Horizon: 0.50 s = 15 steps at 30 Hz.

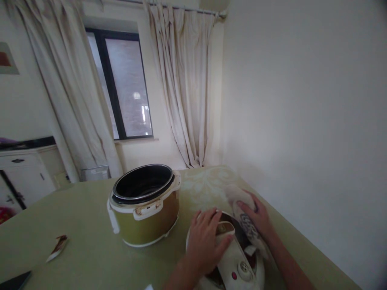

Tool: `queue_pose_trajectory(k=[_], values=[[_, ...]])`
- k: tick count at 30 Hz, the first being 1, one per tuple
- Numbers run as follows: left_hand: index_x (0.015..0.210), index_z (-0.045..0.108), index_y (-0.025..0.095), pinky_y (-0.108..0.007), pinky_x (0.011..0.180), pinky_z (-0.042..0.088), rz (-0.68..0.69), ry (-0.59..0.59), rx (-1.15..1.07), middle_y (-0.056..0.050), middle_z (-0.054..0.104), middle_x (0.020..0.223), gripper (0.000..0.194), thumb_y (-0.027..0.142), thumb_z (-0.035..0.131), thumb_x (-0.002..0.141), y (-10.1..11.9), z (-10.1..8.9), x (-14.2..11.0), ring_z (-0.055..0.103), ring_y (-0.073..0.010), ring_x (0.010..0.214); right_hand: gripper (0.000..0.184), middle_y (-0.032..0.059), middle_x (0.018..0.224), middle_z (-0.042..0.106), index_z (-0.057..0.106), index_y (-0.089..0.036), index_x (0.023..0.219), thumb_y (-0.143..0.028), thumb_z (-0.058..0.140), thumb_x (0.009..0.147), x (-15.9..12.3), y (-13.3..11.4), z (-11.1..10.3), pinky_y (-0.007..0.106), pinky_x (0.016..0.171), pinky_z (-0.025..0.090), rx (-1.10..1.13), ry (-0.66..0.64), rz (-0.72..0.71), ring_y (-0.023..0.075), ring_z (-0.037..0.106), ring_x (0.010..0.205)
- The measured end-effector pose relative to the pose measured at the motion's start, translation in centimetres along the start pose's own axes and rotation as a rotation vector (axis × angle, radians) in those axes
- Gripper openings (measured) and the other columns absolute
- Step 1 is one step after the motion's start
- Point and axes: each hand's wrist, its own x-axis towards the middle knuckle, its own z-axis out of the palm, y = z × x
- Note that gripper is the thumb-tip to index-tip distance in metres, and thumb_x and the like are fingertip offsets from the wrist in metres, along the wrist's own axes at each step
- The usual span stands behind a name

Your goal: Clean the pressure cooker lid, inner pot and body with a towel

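Observation:
A cream and dark pressure cooker lid (pixel 234 257) lies on the table, with a round valve and a small red button on its top. My left hand (pixel 205 241) holds the lid from the left side, fingers over its far rim and thumb by the handle bar. A pale cloth with dark print (pixel 248 225) is bunched in my right hand (pixel 256 213), against the lid's right side. To the left stands the electric pressure cooker body (pixel 145 225), green to brown outside, its top uncovered. Inside it sits a dark inner pot (pixel 148 183).
The greenish table (pixel 99 266) runs along a white wall (pixel 302 121) on the right. A small white and brown scrap (pixel 57 247) lies at left, near a dark flat object (pixel 16 280). Behind are curtains (pixel 184 80), a window (pixel 127 84) and a white cabinet (pixel 27 171).

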Motion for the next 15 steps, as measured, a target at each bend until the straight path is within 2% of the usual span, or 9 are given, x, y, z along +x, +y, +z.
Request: queue_pose_trajectory(k=[1, 3, 5, 7, 10, 13, 15], values=[[0.143, 0.062, 0.026, -0.053, 0.119, 0.046, -0.012, -0.037, -0.017, -0.01, 0.071, 0.139, 0.054, 0.053, 0.067, 0.097, 0.9, 0.9, 0.4, 0.064, -0.031, 0.131, 0.063, 0.0144, 0.128, 0.077, 0.072, -0.017, 0.129, -0.054, 0.073, 0.079, 0.0, -0.4, 0.6, 0.045, 0.106, 0.055, -0.023, -0.158, -0.077, 0.0312, 0.071, 0.116], [0.132, 0.067, 0.022, -0.053, 0.114, 0.048, -0.064, -0.113, -0.013, -0.012, 0.072, 0.132, 0.05, 0.056, 0.07, 0.095, 1.3, 1.9, 1.0, 0.065, -0.0332, 0.126, 0.058, 0.015, 0.135, 0.075, 0.075, -0.018, 0.131, -0.049, 0.07, 0.082, 0.2, -0.8, 1.3, 0.049, 0.115, 0.048, -0.087, -0.419, -0.126, 0.0323, 0.069, 0.125], [0.124, 0.069, 0.022, -0.05, 0.106, 0.052, -0.129, -0.168, 0.004, -0.01, 0.072, 0.126, 0.04, 0.052, 0.066, 0.099, 0.2, 1.8, 1.4, 0.066, -0.0327, 0.122, 0.058, 0.0162, 0.135, 0.075, 0.076, -0.017, 0.132, -0.046, 0.067, 0.083, 0.2, -0.7, 0.8, 0.053, 0.118, 0.046, -0.163, -0.515, -0.097, 0.0347, 0.069, 0.126], [0.127, 0.067, 0.022, -0.048, 0.103, 0.052, -0.176, -0.189, 0.004, -0.01, 0.071, 0.128, 0.038, 0.049, 0.062, 0.102, -1.5, 1.1, 1.7, 0.066, -0.0321, 0.122, 0.057, 0.0157, 0.135, 0.075, 0.076, -0.019, 0.134, -0.042, 0.066, 0.082, -0.9, -0.4, -0.5, 0.051, 0.116, 0.047, -0.219, -0.526, -0.084, 0.036, 0.069, 0.125], [0.129, 0.067, 0.021, -0.045, 0.104, 0.052, -0.231, -0.174, -0.031, -0.011, 0.07, 0.13, 0.038, 0.047, 0.06, 0.102, -3.7, 0.3, 2.2, 0.066, -0.0308, 0.123, 0.058, 0.0121, 0.14, 0.072, 0.075, -0.027, 0.137, -0.036, 0.072, 0.08, -4.8, 0.4, -2.1, 0.048, 0.117, 0.046, -0.275, -0.529, -0.135, 0.0366, 0.065, 0.132], [0.127, 0.067, 0.02, -0.044, 0.104, 0.053, -0.216, -0.119, -0.051, -0.011, 0.07, 0.127, 0.036, 0.045, 0.06, 0.102, -4.6, 0.6, 2.4, 0.066, -0.03, 0.123, 0.06, 0.0118, 0.146, 0.067, 0.072, -0.028, 0.14, -0.034, 0.071, 0.08, -8.0, 1.0, -1.6, 0.051, 0.12, 0.044, -0.345, -0.439, -0.179, 0.0361, 0.059, 0.138], [0.126, 0.067, 0.02, -0.044, 0.103, 0.054, -0.19, -0.088, -0.045, -0.011, 0.07, 0.125, 0.034, 0.042, 0.06, 0.101, -4.6, 0.9, 2.5, 0.067, -0.0298, 0.12, 0.057, 0.0131, 0.143, 0.068, 0.071, -0.026, 0.14, -0.033, 0.065, 0.083, -7.5, 0.9, -0.1, 0.051, 0.118, 0.044, -0.373, -0.373, -0.17, 0.0336, 0.061, 0.134]])
